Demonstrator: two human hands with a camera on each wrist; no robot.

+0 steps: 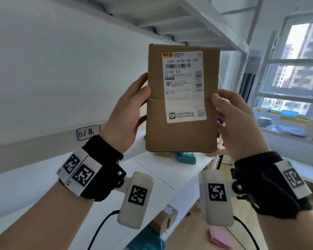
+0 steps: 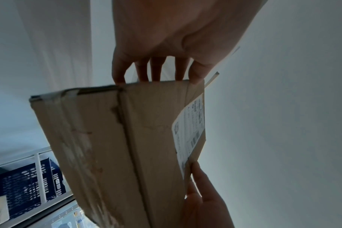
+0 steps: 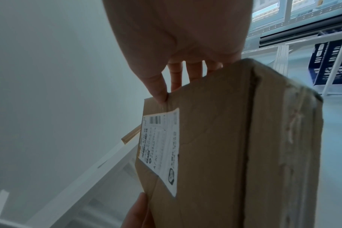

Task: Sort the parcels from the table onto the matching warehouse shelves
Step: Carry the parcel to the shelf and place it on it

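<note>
A brown cardboard parcel (image 1: 181,134) with a white shipping label (image 1: 183,87) stands upright in the air, label facing me. My left hand (image 1: 132,112) grips its left edge, thumb on the front and fingers behind. My right hand (image 1: 231,120) grips the right edge the same way. In the left wrist view the parcel (image 2: 111,146) shows its taped side, my left hand's fingers (image 2: 156,69) curled over its end. In the right wrist view the parcel (image 3: 224,146) fills the middle, my right thumb (image 3: 158,88) pressing near the label.
A white shelf board (image 1: 161,175) runs below the parcel, with a teal packet (image 1: 186,158) on it. A handwritten shelf tag (image 1: 88,132) is fixed at the left. Lower down lie a small carton (image 1: 164,219), a teal bag (image 1: 146,240) and a pink packet (image 1: 220,239). Windows are at right.
</note>
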